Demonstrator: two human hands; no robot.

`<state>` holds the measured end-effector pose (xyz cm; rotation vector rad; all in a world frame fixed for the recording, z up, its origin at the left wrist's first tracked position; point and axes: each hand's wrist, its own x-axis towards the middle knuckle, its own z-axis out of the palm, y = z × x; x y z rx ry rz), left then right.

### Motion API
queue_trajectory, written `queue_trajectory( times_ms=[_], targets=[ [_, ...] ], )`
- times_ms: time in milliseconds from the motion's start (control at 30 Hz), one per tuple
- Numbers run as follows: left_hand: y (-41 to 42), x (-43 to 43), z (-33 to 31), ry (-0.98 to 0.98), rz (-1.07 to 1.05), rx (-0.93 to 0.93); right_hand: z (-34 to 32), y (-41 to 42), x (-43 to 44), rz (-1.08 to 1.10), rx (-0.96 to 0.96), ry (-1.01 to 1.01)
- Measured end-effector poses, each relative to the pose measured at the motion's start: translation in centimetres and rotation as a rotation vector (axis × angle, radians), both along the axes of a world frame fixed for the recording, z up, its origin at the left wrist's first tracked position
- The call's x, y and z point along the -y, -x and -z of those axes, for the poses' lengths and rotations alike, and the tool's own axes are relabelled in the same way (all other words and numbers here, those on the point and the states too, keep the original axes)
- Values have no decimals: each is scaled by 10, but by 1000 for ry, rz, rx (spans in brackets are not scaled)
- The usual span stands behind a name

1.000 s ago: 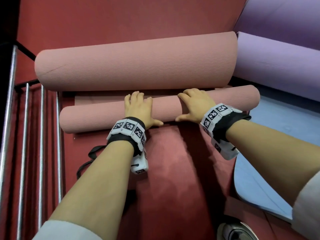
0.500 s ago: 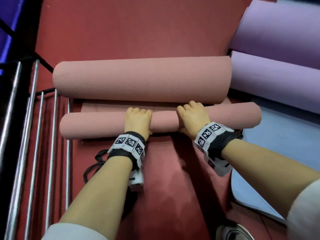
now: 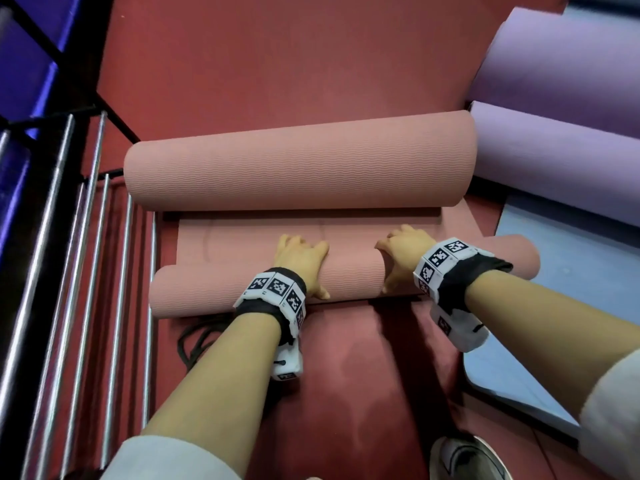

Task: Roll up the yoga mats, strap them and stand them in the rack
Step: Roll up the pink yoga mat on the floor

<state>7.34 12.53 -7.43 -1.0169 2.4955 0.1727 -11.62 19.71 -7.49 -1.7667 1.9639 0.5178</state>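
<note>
Nearest us, a shoe (image 3: pixel 464 459) is resting on the red floor (image 3: pixel 346 393), and a black strap (image 3: pixel 188 341) is lying just near-left of the thin pink roll (image 3: pixel 353 277). We are gripping that roll with both hands. The left hand (image 3: pixel 301 265) and right hand (image 3: pixel 401 258) are sitting close together at its middle, fingers curling over its far side and thumbs against the near side. Beyond it, a flat pink stretch of mat (image 3: pixel 242 237) is lying between it and a thick pink roll (image 3: pixel 294 171). Purple rolls (image 3: pixel 554 157) are lying far right, and the rack (image 3: pixel 69 271) bars are standing at the left.
</note>
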Motion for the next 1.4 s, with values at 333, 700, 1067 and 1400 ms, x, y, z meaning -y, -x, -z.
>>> queue_trajectory(
  times_ms=[333,700,1067,1400],
  targets=[
    [-3,15,0,52,-80,-138,-2,14,8,43,102,62],
    [-3,11,19,274,-108,-213,-1,-4,25,61,-11,275],
    [17,27,25,312,-52,-69,22,-1,23,-42,-143,325],
    [0,24,-14,83,51,55,-13,-8,8,-12,2,160]
  ],
)
